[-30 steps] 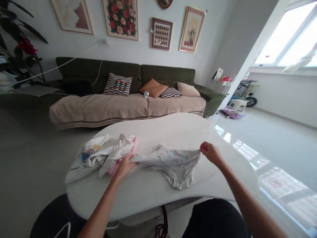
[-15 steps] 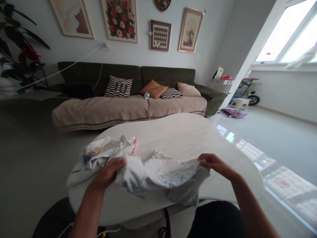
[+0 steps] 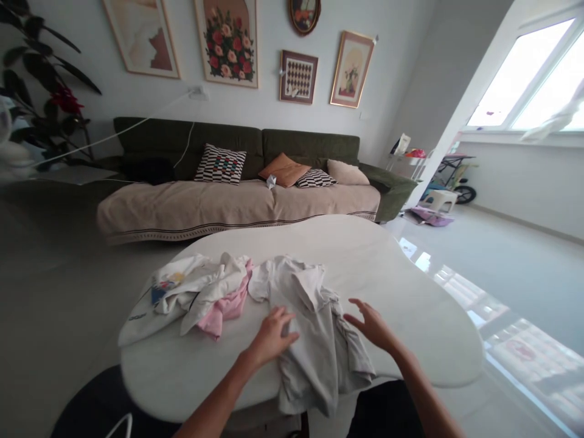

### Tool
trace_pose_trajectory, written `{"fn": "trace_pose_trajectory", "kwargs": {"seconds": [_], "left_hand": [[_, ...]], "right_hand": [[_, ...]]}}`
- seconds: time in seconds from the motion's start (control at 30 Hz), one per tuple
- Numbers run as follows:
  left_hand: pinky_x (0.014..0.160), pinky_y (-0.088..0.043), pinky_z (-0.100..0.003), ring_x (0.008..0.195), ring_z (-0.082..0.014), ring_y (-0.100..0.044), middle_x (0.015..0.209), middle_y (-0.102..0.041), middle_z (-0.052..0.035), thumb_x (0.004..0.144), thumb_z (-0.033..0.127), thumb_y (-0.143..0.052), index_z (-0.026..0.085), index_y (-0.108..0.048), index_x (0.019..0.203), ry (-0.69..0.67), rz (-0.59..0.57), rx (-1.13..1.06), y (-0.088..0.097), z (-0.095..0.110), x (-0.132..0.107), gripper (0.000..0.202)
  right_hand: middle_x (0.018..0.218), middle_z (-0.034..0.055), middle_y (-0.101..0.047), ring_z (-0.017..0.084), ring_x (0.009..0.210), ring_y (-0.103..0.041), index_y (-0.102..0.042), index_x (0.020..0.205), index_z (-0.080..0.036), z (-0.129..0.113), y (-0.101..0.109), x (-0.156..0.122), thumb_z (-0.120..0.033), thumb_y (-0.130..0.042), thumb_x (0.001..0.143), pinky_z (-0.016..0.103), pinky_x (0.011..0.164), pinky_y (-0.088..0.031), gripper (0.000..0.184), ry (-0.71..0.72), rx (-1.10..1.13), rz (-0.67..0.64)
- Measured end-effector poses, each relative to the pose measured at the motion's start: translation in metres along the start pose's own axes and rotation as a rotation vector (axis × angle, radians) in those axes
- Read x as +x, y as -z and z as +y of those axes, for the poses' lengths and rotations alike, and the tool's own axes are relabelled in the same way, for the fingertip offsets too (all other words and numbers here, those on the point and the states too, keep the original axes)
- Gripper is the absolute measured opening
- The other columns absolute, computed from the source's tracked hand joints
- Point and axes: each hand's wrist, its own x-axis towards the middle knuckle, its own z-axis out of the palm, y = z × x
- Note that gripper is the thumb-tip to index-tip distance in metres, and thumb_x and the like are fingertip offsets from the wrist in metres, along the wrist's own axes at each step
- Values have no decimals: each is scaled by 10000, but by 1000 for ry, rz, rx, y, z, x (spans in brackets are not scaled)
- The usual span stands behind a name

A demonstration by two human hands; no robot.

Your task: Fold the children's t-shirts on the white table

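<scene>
A light grey-white T-shirt (image 3: 305, 347) lies spread and wrinkled on the white table (image 3: 401, 292), its lower end hanging over the near edge. Above its left side is my left hand (image 3: 274, 334), fingers apart and holding nothing. My right hand (image 3: 371, 325) hovers by the shirt's bunched right side, also with fingers apart. To the left rests a heap of white clothes (image 3: 201, 280) with a coloured print, and a pink garment (image 3: 225, 310) pokes out from it.
Behind the table stands a dark green sofa (image 3: 310, 143) with a beige cover (image 3: 191, 207) and several cushions. A dark round seat (image 3: 91, 407) is at the lower left. On the floor at the far right are a white stool (image 3: 440, 199) and a purple item (image 3: 431, 216).
Both hands have let go of the shirt, which was held up bunched between them and now lies on the table. My left hand has moved right and down.
</scene>
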Motion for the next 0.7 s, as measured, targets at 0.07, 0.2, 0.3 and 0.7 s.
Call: {"fn": "trace_pose_trajectory", "kwargs": {"seconds": [0.07,0.2,0.3,0.7], "left_hand": [[800,-471,-373,941,-173,-543,1132,-527,-63,857,331,-477,189,-520,1093,1,-91,156,-9,-9,-14,278],[869,-434,-410,1012,-186,-515,1201,-494,-74,860,328,-469,212,-518,1110,-5,-184,351,-15,-26,-33,279],[993,-283,-508,1205,-247,-376,1319,-422,-58,831,239,-481,286,-508,1162,1,-251,542,-3,-38,-40,336],[922,-422,-317,1151,-214,-464,1256,-492,-103,790,192,-396,195,-389,1304,-71,323,775,10,-107,-97,514]], "right_hand": [[1134,120,-551,249,1065,-500,-497,1143,-181,4,-21,-19,-382,-566,659,364,900,-387,529,20,-139,-132],[1014,88,-590,215,970,-542,-490,1111,-203,5,-48,-40,-212,-471,667,318,821,-411,445,-53,-159,-168],[845,26,-625,182,832,-575,-521,1024,-207,7,-32,-36,-268,-473,661,282,736,-428,371,-83,143,-240],[560,17,-626,206,652,-613,-634,635,-209,27,-7,-118,-506,-540,573,270,641,-474,318,-352,359,-46]]}}
